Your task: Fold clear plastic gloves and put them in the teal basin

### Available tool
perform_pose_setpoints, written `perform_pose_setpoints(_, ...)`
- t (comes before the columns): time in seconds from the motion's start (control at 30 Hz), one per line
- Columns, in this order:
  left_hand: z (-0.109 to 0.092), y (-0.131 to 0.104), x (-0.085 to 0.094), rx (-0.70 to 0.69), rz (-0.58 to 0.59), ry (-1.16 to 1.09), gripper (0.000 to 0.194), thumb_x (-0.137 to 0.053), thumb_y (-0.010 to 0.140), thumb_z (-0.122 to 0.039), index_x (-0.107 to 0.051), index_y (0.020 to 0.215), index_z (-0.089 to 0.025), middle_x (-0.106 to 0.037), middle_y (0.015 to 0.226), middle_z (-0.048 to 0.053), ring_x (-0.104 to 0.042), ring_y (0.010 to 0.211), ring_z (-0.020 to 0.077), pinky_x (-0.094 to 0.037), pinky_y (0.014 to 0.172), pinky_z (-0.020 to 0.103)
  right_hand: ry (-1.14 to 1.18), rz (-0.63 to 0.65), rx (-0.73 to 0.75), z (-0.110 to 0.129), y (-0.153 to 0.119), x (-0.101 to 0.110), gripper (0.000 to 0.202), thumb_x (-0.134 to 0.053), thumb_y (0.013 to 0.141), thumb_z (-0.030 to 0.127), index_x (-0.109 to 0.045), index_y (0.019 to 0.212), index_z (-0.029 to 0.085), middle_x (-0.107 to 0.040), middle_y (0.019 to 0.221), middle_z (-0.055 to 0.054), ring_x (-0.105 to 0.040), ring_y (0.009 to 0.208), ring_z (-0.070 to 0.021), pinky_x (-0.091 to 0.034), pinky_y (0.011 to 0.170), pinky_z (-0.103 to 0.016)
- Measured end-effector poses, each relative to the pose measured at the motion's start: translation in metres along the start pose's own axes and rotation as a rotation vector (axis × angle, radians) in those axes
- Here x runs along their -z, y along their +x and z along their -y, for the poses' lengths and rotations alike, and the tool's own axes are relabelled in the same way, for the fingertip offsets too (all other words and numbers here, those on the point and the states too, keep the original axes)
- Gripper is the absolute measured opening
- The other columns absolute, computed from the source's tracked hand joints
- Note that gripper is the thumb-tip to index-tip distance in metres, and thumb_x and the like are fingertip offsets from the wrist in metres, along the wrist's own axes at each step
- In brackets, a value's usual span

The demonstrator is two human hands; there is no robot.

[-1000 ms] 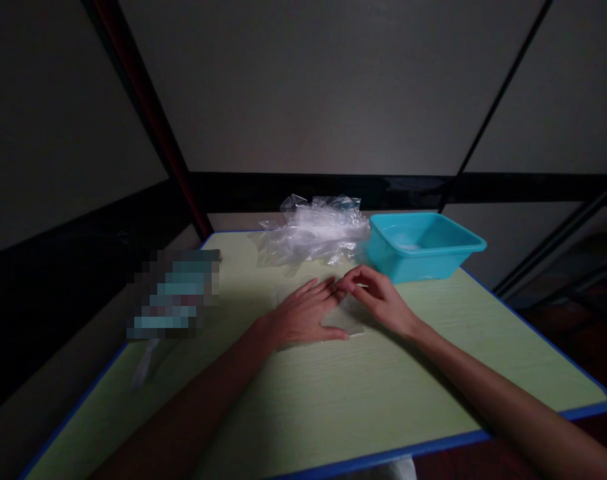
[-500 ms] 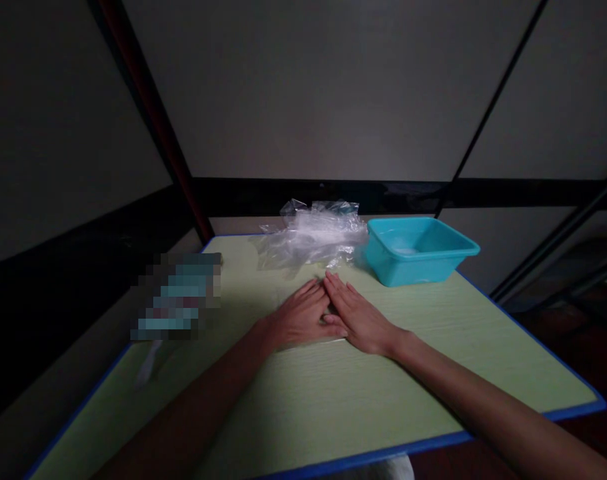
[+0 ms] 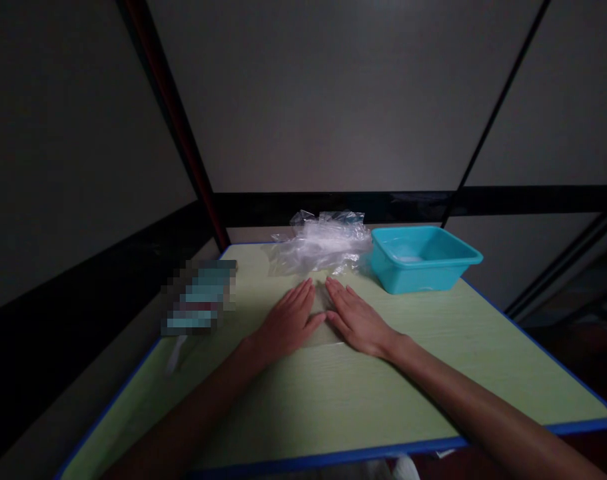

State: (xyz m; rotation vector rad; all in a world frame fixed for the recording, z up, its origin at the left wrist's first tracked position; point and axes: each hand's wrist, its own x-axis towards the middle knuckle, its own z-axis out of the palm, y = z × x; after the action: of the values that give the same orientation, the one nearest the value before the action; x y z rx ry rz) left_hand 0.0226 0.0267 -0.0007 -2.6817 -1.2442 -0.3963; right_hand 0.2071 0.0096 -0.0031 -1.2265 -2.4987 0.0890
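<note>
Clear sheet (image 3: 323, 331) flat mid-table (image 3: 303, 413), near edge roughly along table's near edge; long axis hidden. Left hand (image 3: 288, 321), right hand (image 3: 359, 320) palm-down over it, fingers extended, gripping nothing.

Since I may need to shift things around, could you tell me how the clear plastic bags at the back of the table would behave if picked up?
The clear plastic bags would likely be floppy, as they lie crumpled with loose, creased edges. They are probably light for their bulk, being thin and see-through. Their glossy sheen suggests they might slip over one another.
</note>
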Motion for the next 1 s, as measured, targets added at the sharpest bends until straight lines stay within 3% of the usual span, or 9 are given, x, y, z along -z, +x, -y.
perform_pose_setpoints(0.3,-0.005,-0.011,-0.011,0.077,0.075,0.048,0.059,-0.034,0.084,-0.042,-0.034,0.125,-0.001,-0.031,0.134,0.02,-0.025,0.125,0.0267,-0.025,0.1,0.039,-0.09,0.12,-0.035,0.002,-0.004,-0.007,0.065,-0.019,0.088,0.048,-0.024,0.132,0.0,-0.019,0.138,-0.018,-0.015,0.128,-0.024,-0.017,0.104,-0.038)
perform_pose_setpoints(0.7,-0.008,-0.012,-0.011,0.157,0.112,0.065,0.061,-0.031,0.084,-0.048,-0.033,0.129,-0.006,-0.026,0.138,0.012,-0.019,0.126,0.0306,-0.021,0.101,0.041,-0.091,0.15,-0.069,0.0,-0.006,-0.006,0.066,-0.017,0.087,0.05,-0.024,0.132,0.002,-0.017,0.139,-0.016,-0.013,0.128,-0.0227,-0.016,0.104,-0.038)
perform_pose_setpoints(1.0,-0.004,-0.012,-0.013,0.17,0.036,-0.036,0.059,-0.032,0.085,-0.046,-0.033,0.128,-0.006,-0.027,0.136,0.017,-0.02,0.127,0.0269,-0.022,0.1,0.044,-0.09,0.121,-0.057,0.0,-0.007,-0.006,0.063,-0.018,0.088,0.047,-0.025,0.132,0.002,-0.019,0.139,-0.016,-0.012,0.128,-0.0214,-0.018,0.103,-0.04)
